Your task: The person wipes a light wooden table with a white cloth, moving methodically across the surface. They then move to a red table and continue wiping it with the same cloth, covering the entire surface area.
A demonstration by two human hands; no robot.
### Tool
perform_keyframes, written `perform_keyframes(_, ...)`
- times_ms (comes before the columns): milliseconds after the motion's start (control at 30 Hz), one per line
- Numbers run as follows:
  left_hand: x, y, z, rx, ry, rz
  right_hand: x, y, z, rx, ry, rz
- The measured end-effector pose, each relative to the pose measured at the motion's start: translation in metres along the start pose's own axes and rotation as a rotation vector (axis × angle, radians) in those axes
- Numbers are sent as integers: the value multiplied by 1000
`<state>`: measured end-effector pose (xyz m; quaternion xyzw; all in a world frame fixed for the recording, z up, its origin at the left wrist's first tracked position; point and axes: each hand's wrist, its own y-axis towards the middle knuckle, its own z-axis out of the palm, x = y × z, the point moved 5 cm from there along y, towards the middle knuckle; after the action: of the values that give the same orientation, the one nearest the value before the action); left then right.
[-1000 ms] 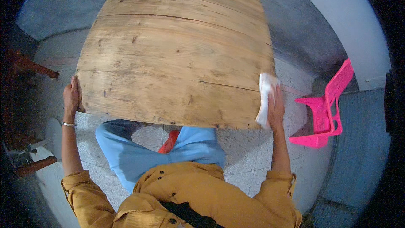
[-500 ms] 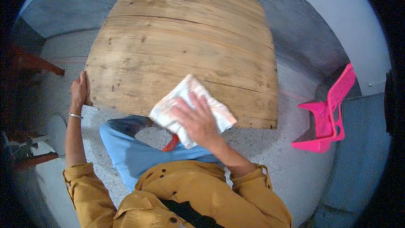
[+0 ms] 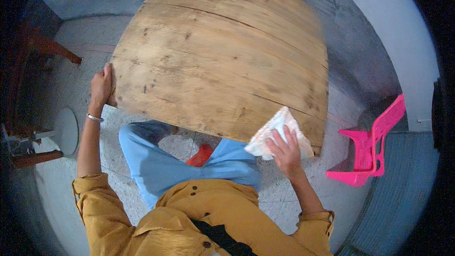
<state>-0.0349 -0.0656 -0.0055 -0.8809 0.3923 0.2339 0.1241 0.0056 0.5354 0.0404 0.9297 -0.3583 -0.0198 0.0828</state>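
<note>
A wooden tabletop [image 3: 208,52] of worn planks, with dark knots and cracks, fills the upper middle. Its left near corner is gripped by my left hand [image 3: 102,87], thumb on top and the other fingers mostly hidden beyond the edge. Near the opposite front corner, my right hand [image 3: 286,154] presses a white cloth [image 3: 265,137] with faint orange marks against the wood. The fingers of that hand are slightly spread over the cloth, and part of the cloth hangs past the front edge.
A pink plastic chair [image 3: 362,151] is on the floor to the right, beside a blue ribbed panel [image 3: 403,185]. At left are a round grey seat [image 3: 66,130] and reddish-brown wooden legs [image 3: 54,50]. Something red [image 3: 201,155] shows between my knees.
My right hand has slid the cloth rightward along the front edge toward the right corner. My left hand keeps its hold on the table. The whole view has shifted and tilted slightly.
</note>
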Motion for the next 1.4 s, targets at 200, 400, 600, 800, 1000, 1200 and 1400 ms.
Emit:
perform_keyframes(200,-3,-6,-7,-5,-28,-26,107,137,13,-32,228,-281)
perform_keyframes(400,14,-2,-6,277,-559,-54,214,261,52,-186,308,-500)
perform_keyframes(600,33,-24,-9,257,-1232,-121,270,344,67,-79,445,-578)
perform_keyframes(800,30,-15,-33,-234,-863,32,248,436,94,-26,366,-413)
perform_keyframes(1000,-27,-15,-4,-193,-253,239,171,514,114,-210,298,-246)
perform_keyframes(1200,-59,-34,-11,-124,66,322,54,567,129,-281,146,24)
perform_keyframes(1400,-63,-33,-11,-115,31,293,-37,559,115,-186,69,167)
